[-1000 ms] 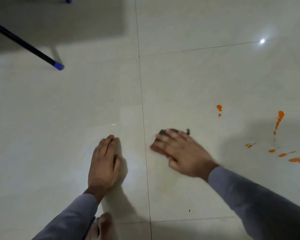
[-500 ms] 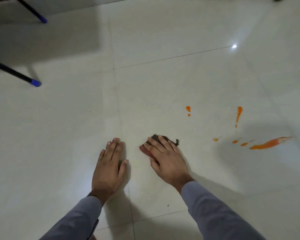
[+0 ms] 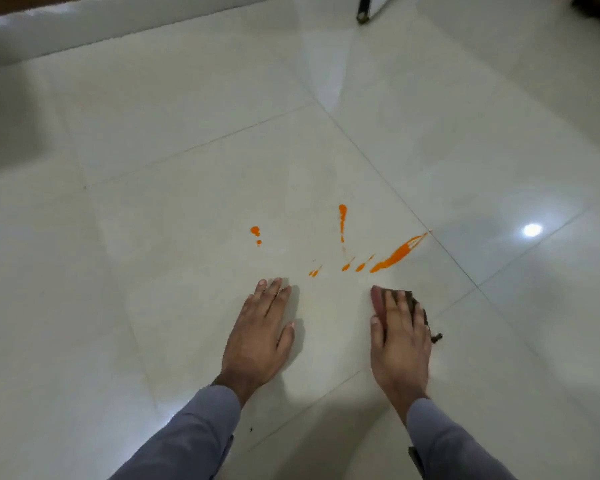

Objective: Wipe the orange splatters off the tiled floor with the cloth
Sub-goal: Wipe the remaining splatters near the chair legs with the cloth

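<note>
The cloth (image 3: 409,303) lies flat on the tiled floor (image 3: 187,168) under the right hand (image 3: 400,336), just short of the orange splatters (image 3: 397,254) and near the tile joint that runs past the longest streak. It looks small, dark and soft, bunched rather than folded, so it should be light and limp. Pressing down with a flat palm probably serves better than pinching an edge, since a loose corner would fold under on the glossy, likely slick tile. The right hand's fingers lie straight and close together over it, pressing it down.

The left hand (image 3: 262,336) rests flat on bare tile beside it, fingers together and thumb out, holding nothing.

The splatters sit on 1 tile: a long streak reaching the joint, several small drips, a thin vertical line and 2 dots farther left.

Most of the cloth is covered by the hand. Its true size, and the small dark bit (image 3: 437,338) at its right edge, are hard to make out.
</note>
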